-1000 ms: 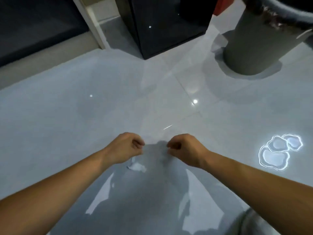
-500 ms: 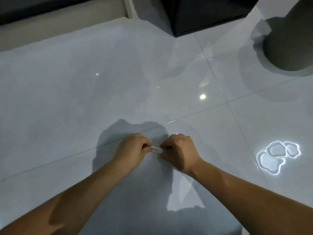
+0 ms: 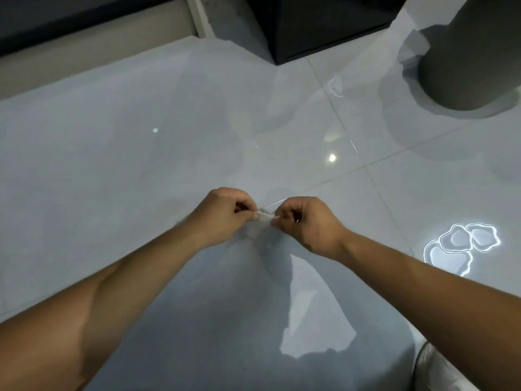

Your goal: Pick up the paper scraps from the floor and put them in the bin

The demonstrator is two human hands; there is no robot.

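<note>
A small white paper scrap [image 3: 265,216] is pinched between both hands above the glossy grey tile floor [image 3: 141,170]. My left hand [image 3: 222,214] grips its left end with thumb and fingertips. My right hand [image 3: 306,221] grips its right end the same way. The two hands sit close together at the frame's centre. The grey round bin [image 3: 468,57] stands at the upper right; only its lower wall and base show, its opening is out of frame.
A black cabinet [image 3: 324,24] stands at the top centre beside the bin. A beige step and dark mat [image 3: 84,46] run along the upper left. Bright light reflections [image 3: 462,246] lie on the tiles at right.
One second ago the hands were apart with a scrap lying below the left hand. They then came together and now hold the scrap between them. The view tilted down, cutting off the bin's top.
</note>
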